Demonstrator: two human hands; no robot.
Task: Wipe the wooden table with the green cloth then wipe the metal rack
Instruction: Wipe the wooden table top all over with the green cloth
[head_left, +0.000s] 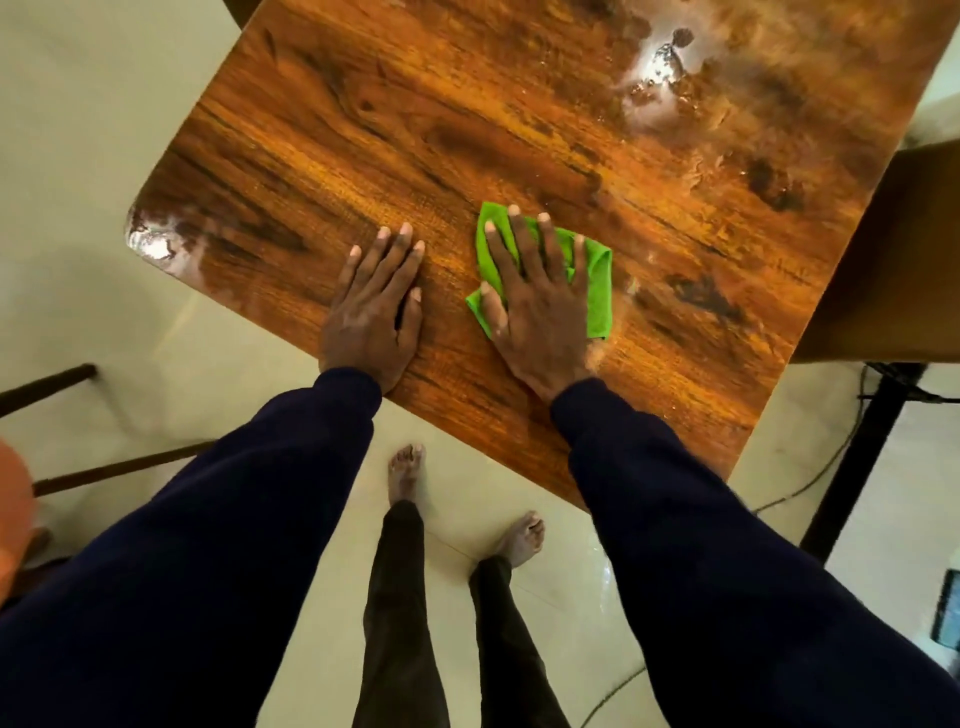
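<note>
**Wiping the wooden table: flat pressure, overlapping passes**

The folded bright green cloth (597, 291) is pressed onto the glossy brown wood-grain table (415, 130), a little in from its near edge and about midway along it. It is held down by the right hand (535, 306), which lies open with its fingers spread straight across the fabric. The left hand (374, 312) is also laid open and flat, on bare wood just beside the cloth, holding nothing.

The step is judged best done with the palm kept flat, so that the whole fold is dragged and not only its front edge. Passes should be overlapped along the grain and carried out to the edges. The smeared, wet-looking patches (660, 67) towards the far right corner appear to need wiping. The metal rack cannot be made out with certainty here.
</note>
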